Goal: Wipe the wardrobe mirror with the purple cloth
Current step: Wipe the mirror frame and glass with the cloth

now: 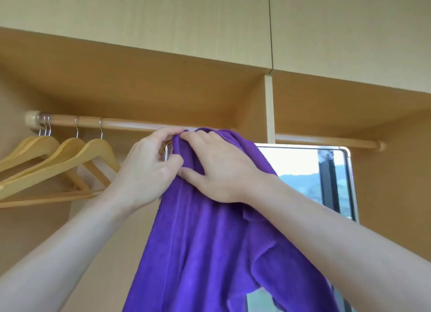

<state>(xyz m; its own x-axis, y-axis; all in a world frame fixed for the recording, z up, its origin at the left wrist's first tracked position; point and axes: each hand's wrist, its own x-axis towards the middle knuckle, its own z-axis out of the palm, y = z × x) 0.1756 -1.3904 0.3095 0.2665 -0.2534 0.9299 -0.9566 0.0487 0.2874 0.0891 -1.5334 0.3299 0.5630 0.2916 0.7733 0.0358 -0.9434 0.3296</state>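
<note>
Mirror (300, 172) half covered: both hands, left hand (149, 169) and right hand (219, 172), pinch the purple cloth (205, 241) bunched at its top-left corner; next, probably spread and sweep downward.

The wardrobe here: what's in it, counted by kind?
Wooden hangers: 5, going by the hooks
Hanging rails: 2
Mirror: 1
Purple cloth: 1, held at the mirror's top by the left hand and right hand
Total: 9

Soft even daylight, bright glare in the mirror (300, 162), wide-angle bending at the edges, slight softness.
</note>
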